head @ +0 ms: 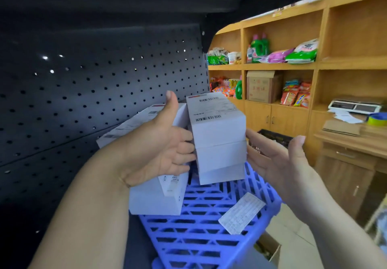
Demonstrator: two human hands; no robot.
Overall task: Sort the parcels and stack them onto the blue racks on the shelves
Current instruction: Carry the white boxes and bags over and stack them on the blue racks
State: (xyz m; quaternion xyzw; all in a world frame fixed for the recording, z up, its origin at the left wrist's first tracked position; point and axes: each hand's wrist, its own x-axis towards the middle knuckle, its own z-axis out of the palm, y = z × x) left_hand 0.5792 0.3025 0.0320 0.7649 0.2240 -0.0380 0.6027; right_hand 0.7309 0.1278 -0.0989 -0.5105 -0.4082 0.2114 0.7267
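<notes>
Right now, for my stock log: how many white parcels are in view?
5 visible. Three form the stack between left hand and right hand; one front parcel sits below the left hand; one long parcel lies behind it. The hand may hide others.

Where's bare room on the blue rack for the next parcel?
Bare lattice of the blue rack lies in front of the tall parcel stack, between the left parcel and the paper slip. The back is crowded: stacks, left hand, right hand.

- White parcel stack point(219, 139): upright, barcode label on top, standing on the far part of the blue rack point(199, 237).
- Other white parcels point(155, 197): just left of it, on the same slatted rack.
</notes>
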